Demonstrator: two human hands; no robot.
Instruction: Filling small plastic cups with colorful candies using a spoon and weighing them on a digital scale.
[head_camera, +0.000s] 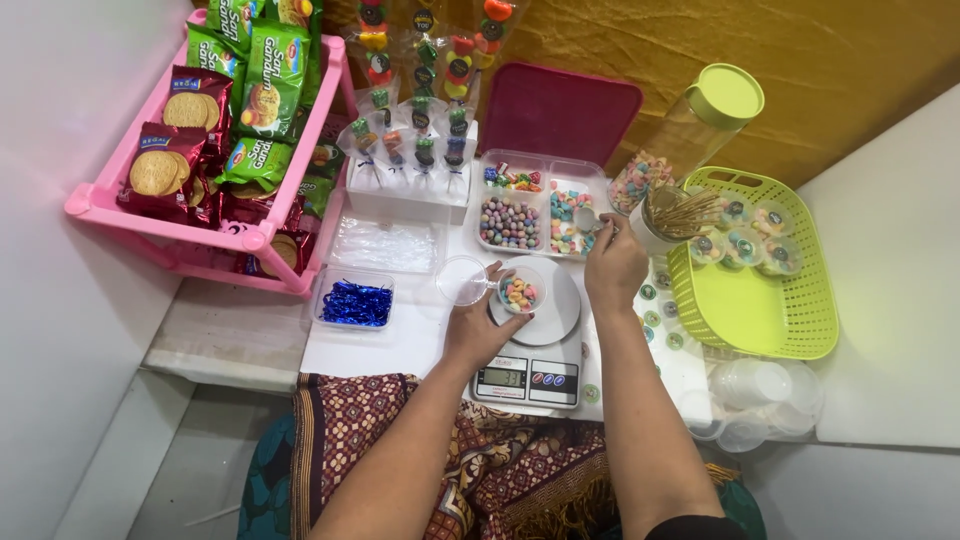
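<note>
Bare tabletop (400, 345) is left open between the foil tray (355, 300) and the scale (530, 375). Passage rightward is blocked by the green basket (760, 310), leftward by the pink rack (200, 235).

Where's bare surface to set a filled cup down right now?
Bare white table shows between the tub of blue foil bits and the scale, below the left hand. It is crowded from the right hand to the green basket, with stickers.

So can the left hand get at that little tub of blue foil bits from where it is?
Probably yes. The left hand rests by the small cup on the scale, and the tub of blue foil pieces sits open just to its left, with only bare white table between them.
</note>
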